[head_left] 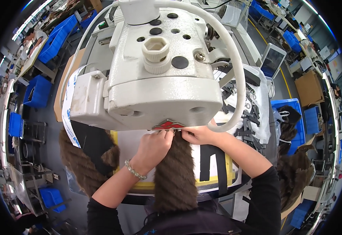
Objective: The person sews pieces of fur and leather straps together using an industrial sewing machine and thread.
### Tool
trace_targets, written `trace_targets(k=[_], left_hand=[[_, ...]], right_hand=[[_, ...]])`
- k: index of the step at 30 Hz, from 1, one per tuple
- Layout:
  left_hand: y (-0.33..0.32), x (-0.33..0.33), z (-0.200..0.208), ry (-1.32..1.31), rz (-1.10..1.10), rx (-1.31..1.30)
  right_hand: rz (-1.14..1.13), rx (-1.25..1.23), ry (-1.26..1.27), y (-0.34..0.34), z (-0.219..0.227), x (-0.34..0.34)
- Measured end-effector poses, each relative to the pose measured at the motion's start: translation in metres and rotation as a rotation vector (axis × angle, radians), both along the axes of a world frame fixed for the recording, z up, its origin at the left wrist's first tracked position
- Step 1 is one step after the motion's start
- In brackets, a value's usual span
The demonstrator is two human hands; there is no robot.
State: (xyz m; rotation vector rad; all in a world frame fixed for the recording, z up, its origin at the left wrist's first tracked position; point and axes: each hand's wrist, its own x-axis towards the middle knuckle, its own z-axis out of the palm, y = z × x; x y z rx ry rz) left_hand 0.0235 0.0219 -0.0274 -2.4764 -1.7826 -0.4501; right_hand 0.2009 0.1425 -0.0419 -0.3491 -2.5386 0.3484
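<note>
A long strip of brown fur (175, 176) runs from my lap up to the front of a large white sewing machine (165, 94). At its far end my left hand (155, 144), a beaded bracelet on the wrist, is closed with the fingertips pinching the fur's left edge. From the other side my right hand (199, 135) grips the fur's right edge, thumb and fingers curled in. The machine head overhangs the fingertips and hides part of them, along with the needle area. Just right of the fur lie black flat straps (212, 166) on the white, yellow-edged work surface.
Many short black straps and metal rings (247, 113) lie on a white sheet at the right. Another brown fur piece (79, 160) with black fabric rests at the left. More fur (294, 172) hangs at the right by a blue bin (301, 135). A screen (273, 60) stands behind.
</note>
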Motion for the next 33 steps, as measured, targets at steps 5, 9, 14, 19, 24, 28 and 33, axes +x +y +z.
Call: trace_targets(k=[5, 9, 14, 19, 24, 28, 33], left_hand=[[0.000, 0.002, 0.003, 0.053, 0.011, 0.031], [0.001, 0.004, 0.002, 0.084, 0.009, 0.026], [0.002, 0.006, -0.001, 0.106, 0.014, 0.057], [0.007, 0.005, 0.002, 0.131, 0.002, 0.072], [0.007, 0.009, 0.000, 0.256, -0.014, 0.181], [0.009, 0.007, -0.003, 0.301, -0.040, 0.220], [0.010, 0.005, -0.003, 0.313, -0.054, 0.248]], right_hand=[[0.017, 0.002, 0.058, -0.002, 0.003, 0.000], [0.022, 0.095, 0.034, 0.000, 0.010, 0.000], [0.021, 0.101, 0.063, 0.001, 0.010, 0.001], [0.030, 0.073, 0.032, 0.003, 0.010, 0.001], [0.047, 0.170, 0.129, 0.007, 0.006, -0.002], [0.065, 0.161, 0.183, 0.008, 0.007, -0.004], [0.063, 0.175, 0.184, 0.009, 0.004, -0.004]])
